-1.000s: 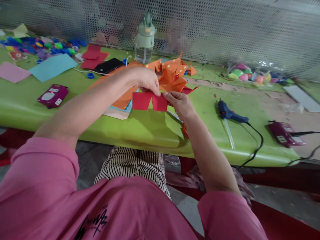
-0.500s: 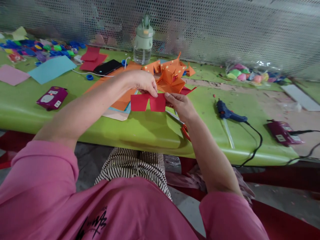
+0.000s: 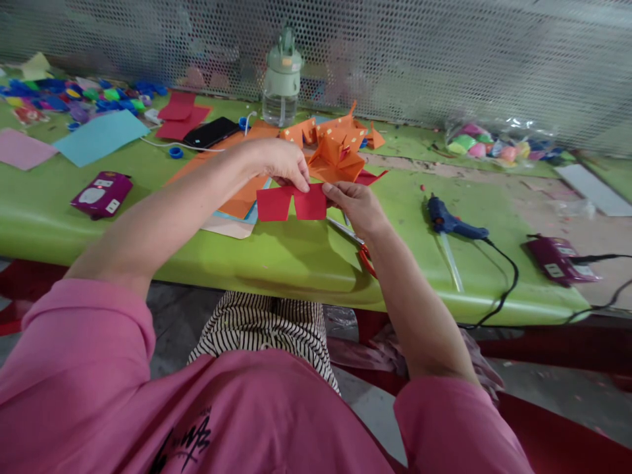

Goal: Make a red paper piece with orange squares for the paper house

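Observation:
A small strip of red paper (image 3: pixel 273 205), with a slit near its middle, hangs upright above the table. Its top edge is pinched between the fingers of my left hand (image 3: pixel 291 167). At its right end my right hand (image 3: pixel 353 203) grips the paper between thumb and fingers. Scissors (image 3: pixel 365 258) with orange-red handles lie partly under my right wrist. Just behind my hands sit folded orange paper shapes (image 3: pixel 338 161), some with pale dots. Orange sheets (image 3: pixel 241 197) lie beneath my left forearm, over blue and pale ones.
A blue glue gun (image 3: pixel 454 220) with a black cord rests at the right, near a purple power box (image 3: pixel 557 260). Another purple box (image 3: pixel 102 194) sits left. Behind are a bottle (image 3: pixel 281 85), a black phone (image 3: pixel 211 133), colourful plastic caps (image 3: pixel 99 99) and a bag of bright pieces (image 3: pixel 498 145).
The slit in the red paper looks slightly wider, its left half shifted a little. Both hands keep their grip in nearly the same place.

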Motion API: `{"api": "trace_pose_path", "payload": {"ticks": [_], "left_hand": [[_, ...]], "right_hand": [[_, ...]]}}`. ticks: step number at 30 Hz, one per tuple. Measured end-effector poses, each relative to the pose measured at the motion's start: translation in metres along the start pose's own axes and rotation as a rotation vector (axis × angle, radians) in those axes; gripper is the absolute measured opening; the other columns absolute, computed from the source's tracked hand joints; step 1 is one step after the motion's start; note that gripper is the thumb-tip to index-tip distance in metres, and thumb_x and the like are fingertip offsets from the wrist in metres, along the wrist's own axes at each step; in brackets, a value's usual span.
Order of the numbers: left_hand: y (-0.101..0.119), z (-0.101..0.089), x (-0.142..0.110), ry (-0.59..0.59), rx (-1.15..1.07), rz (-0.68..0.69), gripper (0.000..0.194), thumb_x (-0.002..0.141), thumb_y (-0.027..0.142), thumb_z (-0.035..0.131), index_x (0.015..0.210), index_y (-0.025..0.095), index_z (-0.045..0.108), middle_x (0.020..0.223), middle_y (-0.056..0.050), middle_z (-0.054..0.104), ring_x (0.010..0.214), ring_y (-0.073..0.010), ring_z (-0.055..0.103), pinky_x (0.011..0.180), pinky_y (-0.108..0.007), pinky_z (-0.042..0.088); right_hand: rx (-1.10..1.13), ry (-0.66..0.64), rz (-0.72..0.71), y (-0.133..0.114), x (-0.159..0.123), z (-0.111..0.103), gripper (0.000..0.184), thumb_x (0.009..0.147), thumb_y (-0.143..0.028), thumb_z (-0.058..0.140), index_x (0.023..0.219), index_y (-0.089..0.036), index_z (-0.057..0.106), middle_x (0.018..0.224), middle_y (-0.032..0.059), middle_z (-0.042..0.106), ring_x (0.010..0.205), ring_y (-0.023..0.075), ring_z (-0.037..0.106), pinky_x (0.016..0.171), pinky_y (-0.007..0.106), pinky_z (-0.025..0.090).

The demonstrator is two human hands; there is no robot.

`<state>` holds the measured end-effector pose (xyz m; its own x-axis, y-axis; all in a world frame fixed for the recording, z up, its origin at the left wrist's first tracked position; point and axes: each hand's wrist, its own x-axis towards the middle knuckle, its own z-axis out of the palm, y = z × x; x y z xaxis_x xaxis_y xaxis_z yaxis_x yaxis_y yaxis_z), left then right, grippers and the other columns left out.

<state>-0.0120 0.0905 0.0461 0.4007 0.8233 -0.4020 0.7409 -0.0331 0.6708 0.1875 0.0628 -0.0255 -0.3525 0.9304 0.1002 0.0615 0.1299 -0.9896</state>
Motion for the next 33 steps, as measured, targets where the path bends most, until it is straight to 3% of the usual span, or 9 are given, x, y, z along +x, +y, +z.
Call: {"api": "trace_pose_path", "payload": {"ticks": [8, 17, 23, 29, 33], "left_hand": [[-0.0026, -0.0011, 0.0020, 0.013, -0.001, 0.021, 0.018, 0.065, 0.029, 0.073, 0.078, 0.018, 0.076, 0.069, 0.001, 0.063, 0.094, -0.0212, 0.062, 0.077, -0.029, 0.042], [0.0002, 0.0000, 0.0001, 0.045, 0.061, 0.027, 0.020, 0.066, 0.031, 0.073, 0.082, 0.020, 0.077, 0.071, 0.001, 0.065, 0.094, -0.0213, 0.063, 0.077, -0.029, 0.042], [-0.0012, 0.0011, -0.0025, 0.055, 0.037, -0.009, 0.020, 0.066, 0.029, 0.073, 0.082, 0.018, 0.077, 0.069, 0.002, 0.063, 0.093, -0.0195, 0.064, 0.078, -0.027, 0.044], [-0.0039, 0.0006, -0.0024, 0.041, 0.051, -0.008, 0.028, 0.066, 0.034, 0.072, 0.090, 0.022, 0.078, 0.073, 0.003, 0.065, 0.097, -0.0192, 0.063, 0.082, -0.026, 0.044], [-0.0017, 0.0013, -0.0028, 0.053, 0.080, 0.005, 0.030, 0.065, 0.036, 0.072, 0.090, 0.021, 0.079, 0.073, 0.001, 0.065, 0.098, -0.0215, 0.063, 0.082, -0.028, 0.043]], "right_hand": [[-0.060, 0.044, -0.016, 0.0019, 0.0013, 0.0004, 0.049, 0.062, -0.067, 0.080, 0.068, -0.020, 0.071, 0.067, -0.0016, 0.065, 0.062, 0.0095, 0.054, 0.064, 0.025, 0.046], [-0.086, 0.106, -0.079, 0.0047, -0.0002, 0.0037, 0.035, 0.076, -0.049, 0.078, 0.062, -0.019, 0.065, 0.061, -0.0032, 0.060, 0.059, 0.0085, 0.052, 0.061, 0.024, 0.043], [0.000, 0.059, 0.035, 0.0062, 0.0001, 0.0001, 0.044, 0.083, -0.062, 0.066, 0.070, -0.020, 0.070, 0.069, 0.0020, 0.069, 0.066, 0.0122, 0.064, 0.070, 0.026, 0.053], [-0.011, 0.097, 0.057, 0.0039, -0.0018, -0.0010, 0.048, 0.074, -0.068, 0.071, 0.076, -0.019, 0.073, 0.078, 0.0036, 0.074, 0.072, 0.0126, 0.067, 0.073, 0.026, 0.055], [-0.065, 0.070, 0.047, 0.0004, -0.0044, 0.0033, 0.042, 0.064, -0.061, 0.082, 0.076, -0.021, 0.074, 0.076, -0.0001, 0.073, 0.069, 0.0110, 0.063, 0.072, 0.026, 0.053]]}}
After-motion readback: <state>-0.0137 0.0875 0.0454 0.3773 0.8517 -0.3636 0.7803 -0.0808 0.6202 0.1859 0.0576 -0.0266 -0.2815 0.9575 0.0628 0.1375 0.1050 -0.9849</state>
